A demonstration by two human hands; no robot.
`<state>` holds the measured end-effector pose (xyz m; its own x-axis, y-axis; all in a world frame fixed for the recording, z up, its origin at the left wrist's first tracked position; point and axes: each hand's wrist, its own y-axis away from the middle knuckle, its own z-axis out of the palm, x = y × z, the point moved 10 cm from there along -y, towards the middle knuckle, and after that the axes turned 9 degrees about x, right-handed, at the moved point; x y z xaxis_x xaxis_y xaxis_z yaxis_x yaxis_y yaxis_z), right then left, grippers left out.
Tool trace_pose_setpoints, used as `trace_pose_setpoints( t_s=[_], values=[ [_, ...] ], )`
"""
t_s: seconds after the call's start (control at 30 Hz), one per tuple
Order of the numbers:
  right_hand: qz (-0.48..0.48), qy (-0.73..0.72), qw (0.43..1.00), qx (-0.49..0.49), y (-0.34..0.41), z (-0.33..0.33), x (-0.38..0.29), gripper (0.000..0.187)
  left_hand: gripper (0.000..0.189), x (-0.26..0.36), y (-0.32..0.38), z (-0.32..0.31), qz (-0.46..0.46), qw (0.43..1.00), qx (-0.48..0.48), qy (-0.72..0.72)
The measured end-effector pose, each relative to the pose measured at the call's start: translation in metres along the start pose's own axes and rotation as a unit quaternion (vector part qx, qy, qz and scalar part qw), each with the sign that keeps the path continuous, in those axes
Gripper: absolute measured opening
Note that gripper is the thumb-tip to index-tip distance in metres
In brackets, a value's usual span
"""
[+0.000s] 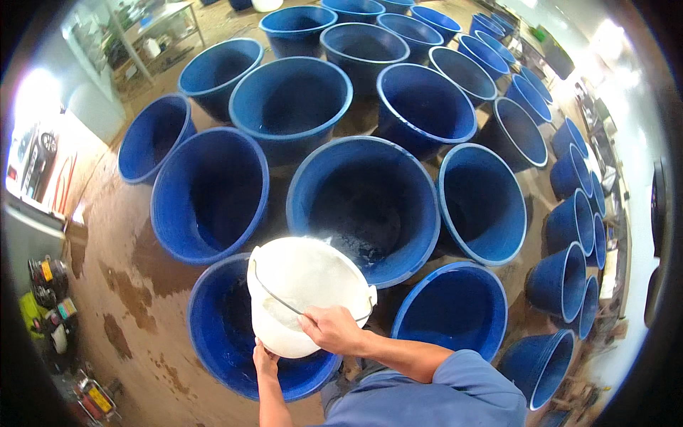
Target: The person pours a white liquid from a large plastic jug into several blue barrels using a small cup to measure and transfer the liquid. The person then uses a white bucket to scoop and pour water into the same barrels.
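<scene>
A white plastic bucket (288, 299) with a wire handle is tilted over the near edge of a large blue plastic tub (432, 213). My right hand (333, 328) grips the wire handle near the bucket's side. Low on the bucket's outer wall, my left hand (265, 358) supports it, its fingers partly hidden. Splashed or bubbling liquid shows at the bottom of the large tub, just past the bucket's rim. Beneath the bucket stands another blue tub (200, 341), partly covered by it.
Several more blue tubs, such as one on the left (160, 213) and one at the lower right (501, 320), crowd the wet floor (101, 320). Machines (48, 283) stand at the far left, near a doorway. A stack of nested tubs (568, 347) is at the right.
</scene>
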<state>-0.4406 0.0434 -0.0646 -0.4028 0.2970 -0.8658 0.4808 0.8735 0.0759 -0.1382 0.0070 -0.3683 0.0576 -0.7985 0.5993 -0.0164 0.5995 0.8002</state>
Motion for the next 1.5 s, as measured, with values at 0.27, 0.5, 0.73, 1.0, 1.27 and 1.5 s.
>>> trace_pose_setpoints(
  t_s=[0.27, 0.5, 0.73, 1.0, 1.27, 1.5],
  values=[
    [0.017, -0.012, 0.998, 0.060, -0.024, -0.043, 0.041, 0.028, 0.047, -0.002, 0.008, 0.036, -0.046, 0.995, 0.059, -0.069],
    [0.031, 0.003, 0.997, 0.076, -0.024, -0.063, 0.055, 0.029, 0.045, 0.002, 0.019, 0.058, -0.049, 0.996, 0.035, -0.067],
    [0.018, 0.040, 0.994, 0.101, -0.023, -0.075, 0.044, 0.031, 0.047, 0.009, 0.014, 0.076, -0.031, 0.996, 0.006, -0.081],
    [-0.014, 0.035, 0.989, 0.146, -0.033, -0.128, 0.026, 0.027, 0.051, 0.011, 0.013, 0.143, -0.026, 0.997, -0.046, -0.061],
    [-0.085, 0.041, 0.989, 0.111, -0.071, -0.201, 0.019, 0.031, 0.059, 0.015, 0.022, 0.233, -0.036, 0.995, -0.059, -0.072],
    [-0.109, 0.036, 0.986, 0.124, -0.111, -0.283, 0.036, 0.030, 0.065, 0.015, 0.023, 0.350, -0.036, 0.984, -0.132, -0.117]
  ],
)
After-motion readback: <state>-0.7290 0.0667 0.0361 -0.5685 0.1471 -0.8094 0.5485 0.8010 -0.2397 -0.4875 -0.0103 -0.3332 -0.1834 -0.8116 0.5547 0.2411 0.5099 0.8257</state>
